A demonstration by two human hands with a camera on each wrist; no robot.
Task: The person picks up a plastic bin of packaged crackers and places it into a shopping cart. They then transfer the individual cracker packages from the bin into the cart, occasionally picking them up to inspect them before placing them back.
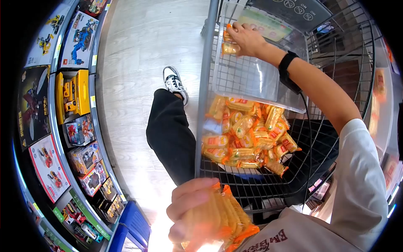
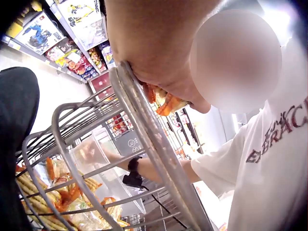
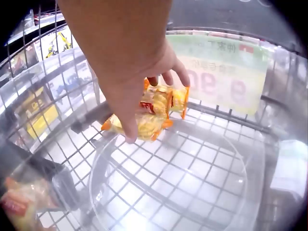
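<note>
My left hand [image 1: 191,208] grips several orange-and-clear wrapped snack packs [image 1: 218,214] in front of the shirt, outside the cart; in the left wrist view the hand [image 2: 159,53] is beside the cart's handle bar. The right hand [image 1: 247,40] is inside a clear plastic bin [image 1: 260,80], its fingers curled round a few snack packs at the bin's far corner. In the right wrist view, thumb and fingers of that hand [image 3: 134,82] straddle the packs [image 3: 156,108], which rest on the bin's floor.
A heap of the same packs [image 1: 252,134] lies in the wire cart [image 1: 302,168] next to the bin. A printed sign [image 1: 264,25] stands at the bin's far side. Shelves of boxed toys [image 1: 79,40] line the left. A leg and shoe [image 1: 174,84] are on the floor beside the cart.
</note>
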